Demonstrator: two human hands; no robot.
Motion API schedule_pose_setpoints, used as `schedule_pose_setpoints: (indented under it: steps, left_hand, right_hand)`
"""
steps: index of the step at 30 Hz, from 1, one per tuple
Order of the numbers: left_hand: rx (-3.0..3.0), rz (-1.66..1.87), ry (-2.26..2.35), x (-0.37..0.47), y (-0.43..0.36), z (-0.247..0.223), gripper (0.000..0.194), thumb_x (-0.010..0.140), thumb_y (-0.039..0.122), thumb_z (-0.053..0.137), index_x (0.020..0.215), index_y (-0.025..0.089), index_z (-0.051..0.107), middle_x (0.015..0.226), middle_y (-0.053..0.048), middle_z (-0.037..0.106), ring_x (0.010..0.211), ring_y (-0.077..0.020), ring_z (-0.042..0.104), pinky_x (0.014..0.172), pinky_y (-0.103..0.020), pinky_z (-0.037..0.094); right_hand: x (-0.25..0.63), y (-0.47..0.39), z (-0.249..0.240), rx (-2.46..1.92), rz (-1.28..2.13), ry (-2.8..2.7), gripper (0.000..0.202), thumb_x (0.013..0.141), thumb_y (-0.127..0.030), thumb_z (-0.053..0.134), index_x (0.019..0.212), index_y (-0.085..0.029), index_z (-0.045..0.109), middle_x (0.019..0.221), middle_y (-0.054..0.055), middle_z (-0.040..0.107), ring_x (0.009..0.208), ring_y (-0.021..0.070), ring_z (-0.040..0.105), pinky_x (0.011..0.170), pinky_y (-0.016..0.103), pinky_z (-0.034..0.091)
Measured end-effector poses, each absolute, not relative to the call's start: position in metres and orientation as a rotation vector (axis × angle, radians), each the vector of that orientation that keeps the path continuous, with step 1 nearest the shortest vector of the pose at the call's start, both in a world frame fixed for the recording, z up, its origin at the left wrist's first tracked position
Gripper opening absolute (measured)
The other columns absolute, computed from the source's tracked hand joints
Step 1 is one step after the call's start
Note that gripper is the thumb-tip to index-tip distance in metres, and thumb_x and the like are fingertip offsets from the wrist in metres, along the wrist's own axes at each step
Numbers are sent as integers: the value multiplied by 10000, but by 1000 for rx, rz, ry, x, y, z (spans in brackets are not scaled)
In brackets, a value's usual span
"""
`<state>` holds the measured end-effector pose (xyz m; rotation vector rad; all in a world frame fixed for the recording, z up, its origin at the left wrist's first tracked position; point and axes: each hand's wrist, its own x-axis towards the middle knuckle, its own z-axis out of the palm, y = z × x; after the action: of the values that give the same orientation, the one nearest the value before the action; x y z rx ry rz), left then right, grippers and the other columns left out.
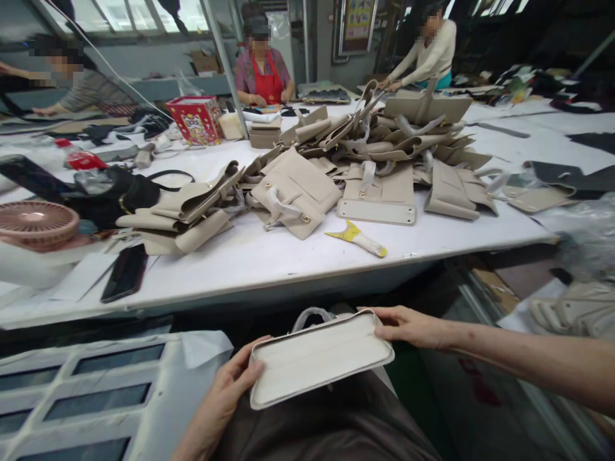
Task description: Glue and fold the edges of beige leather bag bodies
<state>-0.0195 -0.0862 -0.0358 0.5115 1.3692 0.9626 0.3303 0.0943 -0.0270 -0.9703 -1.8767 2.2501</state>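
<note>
Pale bag piece, flat-faced with rounded corners and a thin raised rim, is held over your lap, just below the front edge of the white table. Your left hand grips its left end, thumb on the pale face; your right hand pinches the upper right corner, thumb in front and fingers along the rim. A plastic-wrapped handle arches behind it. Across the table edge from you, a yellow-and-white tool lies in front of the beige bag pile, which spreads across the middle and hides much of the tabletop behind it. To your left on the table are a dark phone, a pink fan, a black bag and, farther back, a red patterned box. A pale frame with dark openings stands close by your left hand, below the table. More beige pieces and clear plastic crowd the right side. Beyond the pile, a person in a red apron and another in a cream top work at the table, with a third in a striped top at far left.
</note>
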Motion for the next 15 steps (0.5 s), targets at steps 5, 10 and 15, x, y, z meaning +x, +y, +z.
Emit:
schedule_pose_setpoints:
  steps: [5,10,15]
  left_hand:
    - [753,949,1482,-31,-79,-39,660,783,519,681,1348,223,512,1388,-79,547,1285,-303,493,1102,-416,382]
    - [1313,814,1822,-27,-61,-15,525,784,392,652,1279,242,559,1367,-69,546,1308,-285,442,1143,-461,283]
    - [1687,692,1862,22,-28,13,327,762,213,593,1085,253,620,1153,-26,635,1112,-237,547,968,-401,399]
  right_hand:
    - [331,93,-31,-1039,2190,-1926,755,915,-488,599,1514,-173,264,1540,72,326,1388,235,339,1169,368,239]
    - [303,98,-15,-1068,1688,-2312,609,876,-465,626,1395,-170,505,1401,100,521,1251,260,497,1074,367,375]
    - [252,97,4,-697,942,-2889,287,940,-328,498,1025,-171,723,1016,121,673,931,260,590,857,393,420]
